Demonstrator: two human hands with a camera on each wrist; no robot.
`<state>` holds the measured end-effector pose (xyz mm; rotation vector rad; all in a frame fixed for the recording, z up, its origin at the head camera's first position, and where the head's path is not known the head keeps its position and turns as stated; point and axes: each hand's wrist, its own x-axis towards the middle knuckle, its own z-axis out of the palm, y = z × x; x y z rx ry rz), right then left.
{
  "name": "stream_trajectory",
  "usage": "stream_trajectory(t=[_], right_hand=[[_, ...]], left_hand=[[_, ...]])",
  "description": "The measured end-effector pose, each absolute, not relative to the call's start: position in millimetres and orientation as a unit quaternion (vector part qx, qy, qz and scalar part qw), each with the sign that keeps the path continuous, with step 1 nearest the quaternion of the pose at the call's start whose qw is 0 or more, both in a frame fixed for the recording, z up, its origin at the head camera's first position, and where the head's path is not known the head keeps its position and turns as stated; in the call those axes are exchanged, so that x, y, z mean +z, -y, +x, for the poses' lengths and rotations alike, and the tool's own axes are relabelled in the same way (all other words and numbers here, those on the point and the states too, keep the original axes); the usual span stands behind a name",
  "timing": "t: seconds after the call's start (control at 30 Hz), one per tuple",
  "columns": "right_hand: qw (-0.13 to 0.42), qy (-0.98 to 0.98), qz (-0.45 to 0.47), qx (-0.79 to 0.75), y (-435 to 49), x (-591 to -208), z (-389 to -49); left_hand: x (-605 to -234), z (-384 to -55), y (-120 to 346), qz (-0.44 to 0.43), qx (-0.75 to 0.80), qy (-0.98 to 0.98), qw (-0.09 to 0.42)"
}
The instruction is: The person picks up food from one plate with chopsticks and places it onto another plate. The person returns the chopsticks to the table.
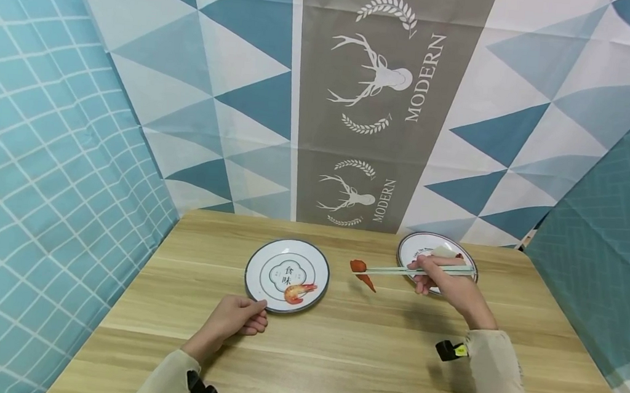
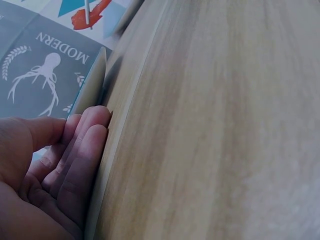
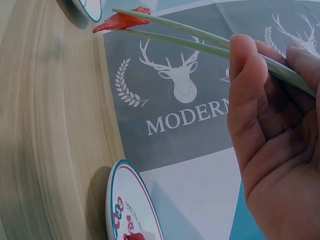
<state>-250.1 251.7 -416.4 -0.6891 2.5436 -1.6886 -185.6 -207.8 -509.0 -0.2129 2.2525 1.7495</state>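
My left hand (image 1: 234,318) pinches the near rim of a white plate (image 1: 260,271) with a dark edge, thumb above and fingers curled beneath. An orange shrimp (image 1: 299,293) lies on that plate, towards its near right side. Two pale green chopsticks (image 1: 389,270) are held in my right hand (image 1: 447,287), pointing left. Between their tips is a red-orange food piece (image 3: 122,21) with a pointed end, raised above the table between the two plates. Behind the right hand stands a second white plate (image 1: 412,243), partly covered by hand and chopsticks, with red bits on it.
On the right plate there is also a pale piece (image 1: 444,252). Both plates stand on a wooden table (image 1: 335,358). A patterned cloth wall (image 1: 245,92) rises along the table's back edge, with blue cloths at both sides.
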Motion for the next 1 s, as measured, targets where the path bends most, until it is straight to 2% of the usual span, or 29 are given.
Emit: stream_trajectory(t=[0.7, 1.0], right_hand=[[-0.002, -0.803, -0.232, -0.549, -239.5, -425.4, -253.5], [0.031, -0.777, -0.228, -0.586, -226.0, -427.4, -253.8]], left_hand=[[-510.4, -185.5, 207.7, -0.074, 0.611, -0.776, 0.137], [-509.6, -184.1, 207.7, -0.072, 0.606, -0.781, 0.136]])
